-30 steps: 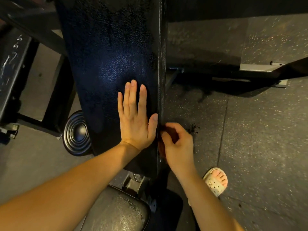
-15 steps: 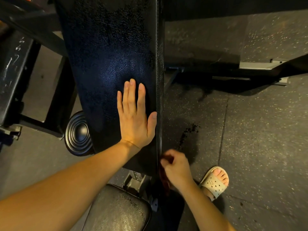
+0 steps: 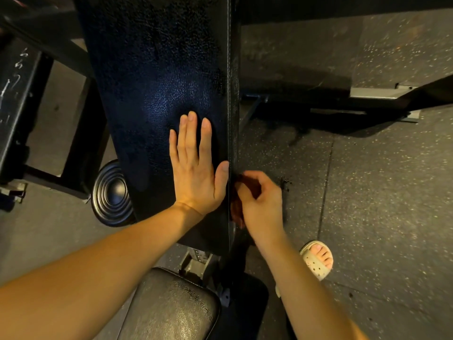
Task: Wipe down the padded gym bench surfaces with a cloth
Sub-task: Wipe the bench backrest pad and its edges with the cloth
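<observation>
L hand (image 3: 196, 173) lies flat on back pad (image 3: 152, 94), nr its R edge. R hand (image 3: 259, 200) just R of that edge, holding cloth (image 3: 236, 209) vs pad's side. Nearer the person: seat pad (image 3: 171, 310). On floor (image 3: 380, 192): weight plate (image 3: 111, 192) L of back pad, partly under it; sandalled foot (image 3: 317, 260) to R.

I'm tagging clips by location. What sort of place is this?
Most likely a gym: a padded bench, what looks like a weight plate on the floor beside it, and speckled rubber flooring.
</observation>
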A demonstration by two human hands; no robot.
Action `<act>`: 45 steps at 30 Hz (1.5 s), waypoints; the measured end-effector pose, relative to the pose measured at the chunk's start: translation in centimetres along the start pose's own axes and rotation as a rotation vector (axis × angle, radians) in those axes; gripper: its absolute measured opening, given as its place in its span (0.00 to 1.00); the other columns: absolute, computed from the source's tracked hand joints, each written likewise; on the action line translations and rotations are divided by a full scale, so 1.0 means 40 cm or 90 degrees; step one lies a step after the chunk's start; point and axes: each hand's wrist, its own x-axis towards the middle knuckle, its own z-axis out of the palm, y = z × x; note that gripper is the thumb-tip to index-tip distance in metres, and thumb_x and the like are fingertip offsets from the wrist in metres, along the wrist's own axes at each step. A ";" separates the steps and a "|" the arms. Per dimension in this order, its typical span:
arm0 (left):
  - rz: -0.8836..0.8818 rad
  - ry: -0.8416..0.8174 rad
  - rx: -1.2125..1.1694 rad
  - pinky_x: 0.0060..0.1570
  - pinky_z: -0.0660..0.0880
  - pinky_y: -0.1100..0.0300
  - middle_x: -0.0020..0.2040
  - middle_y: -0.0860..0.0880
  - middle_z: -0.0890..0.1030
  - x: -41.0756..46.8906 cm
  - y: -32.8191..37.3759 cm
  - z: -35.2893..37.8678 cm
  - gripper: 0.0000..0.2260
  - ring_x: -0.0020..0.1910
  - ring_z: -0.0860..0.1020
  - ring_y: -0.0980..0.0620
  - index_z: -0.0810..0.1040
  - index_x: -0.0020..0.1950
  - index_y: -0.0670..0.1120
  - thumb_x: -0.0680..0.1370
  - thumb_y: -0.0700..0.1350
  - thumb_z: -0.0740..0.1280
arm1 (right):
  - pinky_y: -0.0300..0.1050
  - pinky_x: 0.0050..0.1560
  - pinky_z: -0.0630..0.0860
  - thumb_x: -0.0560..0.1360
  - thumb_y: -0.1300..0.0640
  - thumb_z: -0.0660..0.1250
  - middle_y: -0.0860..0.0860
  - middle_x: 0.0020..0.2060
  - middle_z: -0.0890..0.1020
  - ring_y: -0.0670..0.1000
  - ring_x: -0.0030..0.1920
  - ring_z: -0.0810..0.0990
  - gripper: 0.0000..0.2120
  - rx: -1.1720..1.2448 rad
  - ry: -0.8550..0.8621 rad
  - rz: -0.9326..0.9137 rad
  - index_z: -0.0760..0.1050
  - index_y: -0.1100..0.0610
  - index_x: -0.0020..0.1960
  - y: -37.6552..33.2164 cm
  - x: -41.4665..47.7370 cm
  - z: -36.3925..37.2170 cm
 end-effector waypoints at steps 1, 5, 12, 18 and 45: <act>0.003 -0.001 0.001 0.79 0.47 0.38 0.80 0.32 0.56 0.000 0.000 -0.001 0.32 0.81 0.52 0.34 0.57 0.80 0.35 0.82 0.54 0.54 | 0.34 0.53 0.79 0.80 0.62 0.67 0.42 0.47 0.83 0.37 0.51 0.82 0.12 -0.040 -0.015 0.036 0.78 0.45 0.55 0.030 -0.023 0.003; 0.001 -0.003 0.001 0.79 0.47 0.37 0.80 0.32 0.56 -0.001 0.000 0.002 0.32 0.82 0.52 0.35 0.56 0.80 0.35 0.83 0.54 0.53 | 0.41 0.56 0.79 0.80 0.60 0.67 0.44 0.48 0.81 0.43 0.53 0.82 0.10 -0.303 -0.146 0.266 0.77 0.46 0.55 0.154 -0.103 0.012; -0.002 -0.007 0.002 0.79 0.46 0.38 0.81 0.33 0.55 -0.001 -0.005 0.004 0.33 0.82 0.49 0.38 0.54 0.81 0.37 0.82 0.55 0.54 | 0.29 0.49 0.78 0.80 0.60 0.67 0.41 0.49 0.82 0.34 0.51 0.81 0.10 0.019 0.043 0.008 0.77 0.46 0.57 -0.047 0.035 0.012; 0.005 -0.003 0.006 0.79 0.48 0.37 0.80 0.33 0.56 -0.002 -0.006 0.008 0.32 0.82 0.51 0.36 0.56 0.80 0.36 0.82 0.56 0.52 | 0.36 0.49 0.78 0.80 0.60 0.67 0.45 0.47 0.83 0.43 0.52 0.83 0.08 -0.187 -0.092 0.189 0.78 0.47 0.54 0.059 -0.032 0.007; 0.025 -0.016 -0.014 0.81 0.47 0.42 0.80 0.39 0.61 0.358 -0.054 -0.167 0.27 0.81 0.58 0.41 0.60 0.81 0.40 0.85 0.49 0.60 | 0.43 0.51 0.81 0.80 0.59 0.68 0.46 0.43 0.83 0.40 0.44 0.83 0.08 -0.225 -0.073 0.026 0.78 0.46 0.50 -0.254 0.120 -0.023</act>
